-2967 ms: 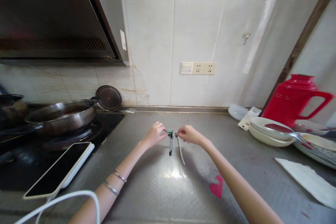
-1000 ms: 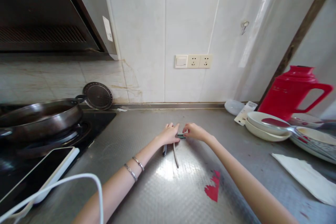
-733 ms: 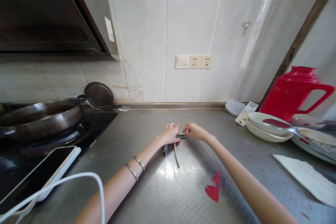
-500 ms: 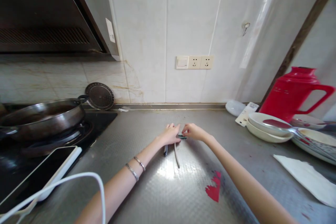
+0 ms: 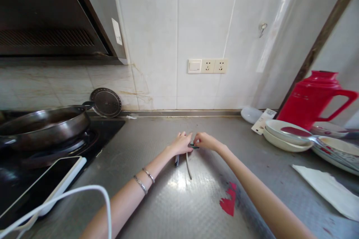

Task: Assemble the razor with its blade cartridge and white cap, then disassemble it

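My left hand [image 5: 181,143] is closed low over the metal counter, bent over a thin grey cord [image 5: 189,167] whose loose end trails toward me. A dark, narrow stick-like piece with a pale edge [image 5: 176,160] pokes out beneath its wrist side. Close by on the right, my right hand [image 5: 206,141] pinches one end of a small dark green strip [image 5: 193,146]. The strip's other end meets the left fingertips. Fingers hide most of these small things, so their exact kind cannot be made out.
A torn red scrap [image 5: 228,199] lies on the counter [image 5: 157,209]. Left are a pan [image 5: 45,127] on the stove and a phone-like device [image 5: 42,186] with a white cable [image 5: 84,186]. Right stand a red thermos jug [image 5: 311,99], stacked bowls [image 5: 286,138] and white paper [image 5: 327,190].
Almost nothing differs. My right fingers have shifted very slightly to the left at the green strip; the left hand and cord stay in place.
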`<state>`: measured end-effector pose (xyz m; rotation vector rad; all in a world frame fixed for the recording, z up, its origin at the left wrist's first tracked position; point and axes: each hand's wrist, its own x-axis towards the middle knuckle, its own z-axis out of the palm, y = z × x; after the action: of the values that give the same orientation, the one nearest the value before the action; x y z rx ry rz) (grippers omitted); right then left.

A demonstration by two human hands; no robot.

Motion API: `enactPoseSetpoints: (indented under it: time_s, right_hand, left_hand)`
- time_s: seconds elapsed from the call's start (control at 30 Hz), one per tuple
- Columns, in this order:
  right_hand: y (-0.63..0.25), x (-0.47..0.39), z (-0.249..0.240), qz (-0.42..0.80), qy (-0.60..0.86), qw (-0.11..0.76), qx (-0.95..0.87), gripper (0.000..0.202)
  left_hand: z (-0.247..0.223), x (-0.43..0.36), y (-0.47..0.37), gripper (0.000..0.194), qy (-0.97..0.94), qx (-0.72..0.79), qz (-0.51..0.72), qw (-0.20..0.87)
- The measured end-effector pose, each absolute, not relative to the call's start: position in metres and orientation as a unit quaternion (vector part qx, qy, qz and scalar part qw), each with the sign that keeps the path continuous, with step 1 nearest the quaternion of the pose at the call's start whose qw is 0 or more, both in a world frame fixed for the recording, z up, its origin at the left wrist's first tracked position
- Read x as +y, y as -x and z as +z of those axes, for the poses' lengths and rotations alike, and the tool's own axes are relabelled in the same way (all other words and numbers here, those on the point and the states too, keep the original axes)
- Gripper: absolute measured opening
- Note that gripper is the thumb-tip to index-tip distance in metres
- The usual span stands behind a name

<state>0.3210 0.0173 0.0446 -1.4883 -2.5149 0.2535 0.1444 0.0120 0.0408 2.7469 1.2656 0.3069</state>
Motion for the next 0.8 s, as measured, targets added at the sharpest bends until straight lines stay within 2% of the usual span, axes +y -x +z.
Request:
enactPoseSetpoints:
  time_s: [0.13,0.3,0.8]
  right_hand:
    - [-0.319,0.016,0.046,0.083,0.504,0.098,-0.854,0.022]
    - [-0.318,0.014,0.046,0.075,0.505,0.085,-0.855,0.021]
    - [-0.319,0.003,0.051,0.053,0.511,0.098,-0.852,0.024]
  left_hand:
    - [0.042,0.011,-0.144,0.060,-0.903,0.415,0.102,0.052]
    - [0.043,0.010,-0.144,0.066,-0.903,0.415,0.100,0.058]
    - [0.041,0.011,-0.144,0.068,-0.900,0.420,0.098,0.058]
